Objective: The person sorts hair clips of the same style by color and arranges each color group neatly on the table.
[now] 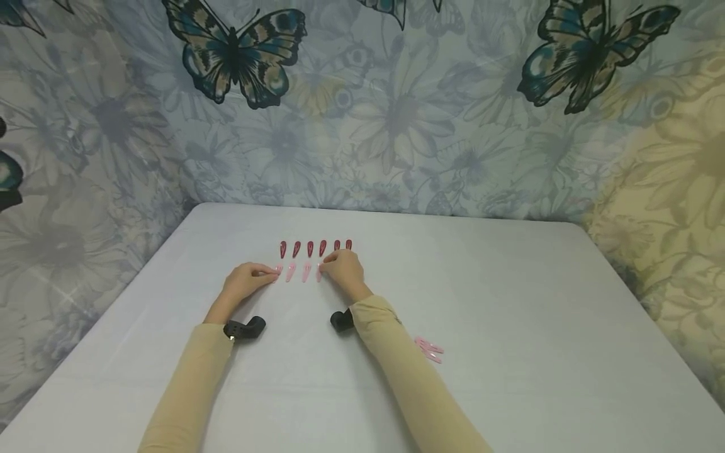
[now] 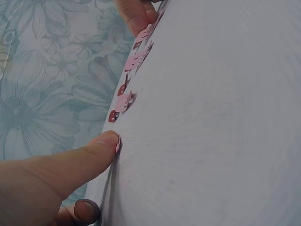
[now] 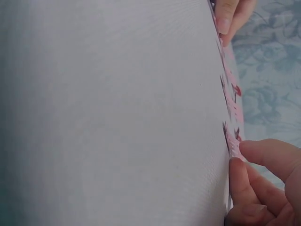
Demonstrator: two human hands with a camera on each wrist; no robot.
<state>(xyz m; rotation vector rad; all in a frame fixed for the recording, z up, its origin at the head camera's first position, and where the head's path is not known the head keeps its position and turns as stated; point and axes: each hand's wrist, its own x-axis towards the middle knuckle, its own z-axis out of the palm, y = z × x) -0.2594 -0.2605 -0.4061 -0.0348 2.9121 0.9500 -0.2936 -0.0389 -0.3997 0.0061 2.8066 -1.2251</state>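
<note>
Several dark red snap hair clips [image 1: 309, 249] lie upright in a row on the white table. Below them runs a shorter row of pink snap hair clips [image 1: 306, 272]. My left hand [image 1: 243, 281] holds the leftmost pink hair clip [image 1: 278, 270] between thumb and fingertips, mostly covered in the left wrist view. At the row's right end my right hand [image 1: 345, 272] pinches another pink hair clip [image 3: 233, 147] by thumb and forefinger, right at the tabletop. This hand partly covers the two rightmost red clips [image 1: 348, 244].
A small loose pile of pink hair clips [image 1: 429, 349] lies beside the right forearm. The white table [image 1: 510, 302] reaches back to a wall covering [image 1: 396, 126] printed with flowers and butterflies. Black wrist cameras [image 1: 245, 328] sit on both wrists.
</note>
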